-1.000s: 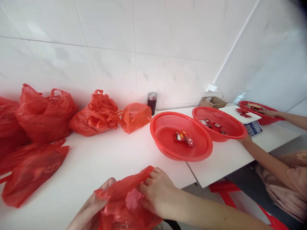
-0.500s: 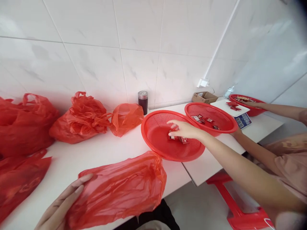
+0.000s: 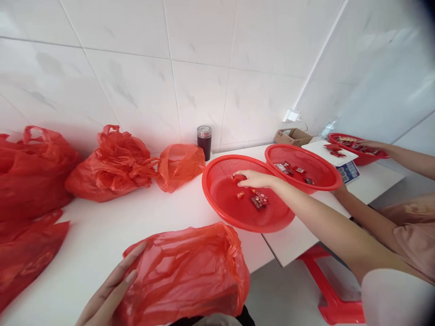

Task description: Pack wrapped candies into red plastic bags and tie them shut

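My left hand (image 3: 113, 287) is closed on the near side of a thin red plastic bag (image 3: 190, 271), with fingers and thumb along its edge. The bag lies puffed out sideways at the table's front edge, its far end crumpled. Over the nearest red mesh basket (image 3: 212, 199), my right hand (image 3: 253, 179) pinches a small red wrapped packet (image 3: 239, 178) at the fingertips. Below that hand, a few more small packets (image 3: 259, 200) in red and dark wrappers lie on the basket floor.
Full red bags (image 3: 112, 167) stand along the wall at left, beside a flatter red bag (image 3: 181, 165) and a dark flask (image 3: 204, 144). Rightward are a second basket (image 3: 299, 156), a cardboard box (image 3: 294, 136), a scale (image 3: 348, 172) and a co-worker's hand (image 3: 370, 146) in a far basket.
My right hand has lifted slightly with a red packet in its fingertips, uncovering packets below. My left hand and the bag have shifted right and a little down.
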Demonstrator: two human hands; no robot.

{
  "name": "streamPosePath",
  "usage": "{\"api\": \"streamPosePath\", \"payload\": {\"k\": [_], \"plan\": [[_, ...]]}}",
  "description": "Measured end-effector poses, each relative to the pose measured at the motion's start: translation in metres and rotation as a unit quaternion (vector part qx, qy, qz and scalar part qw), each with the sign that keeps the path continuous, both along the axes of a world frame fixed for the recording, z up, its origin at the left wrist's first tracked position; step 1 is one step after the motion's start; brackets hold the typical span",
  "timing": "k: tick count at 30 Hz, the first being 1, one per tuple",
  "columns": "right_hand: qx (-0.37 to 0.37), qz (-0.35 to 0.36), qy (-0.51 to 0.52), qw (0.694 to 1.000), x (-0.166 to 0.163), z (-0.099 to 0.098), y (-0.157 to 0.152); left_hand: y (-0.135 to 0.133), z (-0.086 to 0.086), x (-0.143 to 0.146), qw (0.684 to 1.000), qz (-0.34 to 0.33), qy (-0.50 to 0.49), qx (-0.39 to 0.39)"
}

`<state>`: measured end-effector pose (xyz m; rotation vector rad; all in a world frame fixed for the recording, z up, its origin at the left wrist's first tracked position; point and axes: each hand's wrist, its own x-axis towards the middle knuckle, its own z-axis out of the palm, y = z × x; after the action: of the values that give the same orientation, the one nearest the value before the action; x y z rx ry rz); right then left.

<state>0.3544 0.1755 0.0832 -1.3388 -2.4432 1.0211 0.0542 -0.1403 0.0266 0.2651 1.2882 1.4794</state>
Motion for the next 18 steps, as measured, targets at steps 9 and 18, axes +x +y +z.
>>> {"api": "streamPosePath", "payload": {"k": [9, 18], "plan": [[-0.066, 0.216, 0.209, 0.951, -0.072, 0.022, -0.168, 0.000, 0.018, 0.033, 1.000, 0.002, 0.004, 0.030], [0.059, 0.137, 0.085, 0.985, -0.051, 0.026, -0.122, -0.002, 0.029, 0.037, 0.998, -0.002, 0.050, 0.031]]}}
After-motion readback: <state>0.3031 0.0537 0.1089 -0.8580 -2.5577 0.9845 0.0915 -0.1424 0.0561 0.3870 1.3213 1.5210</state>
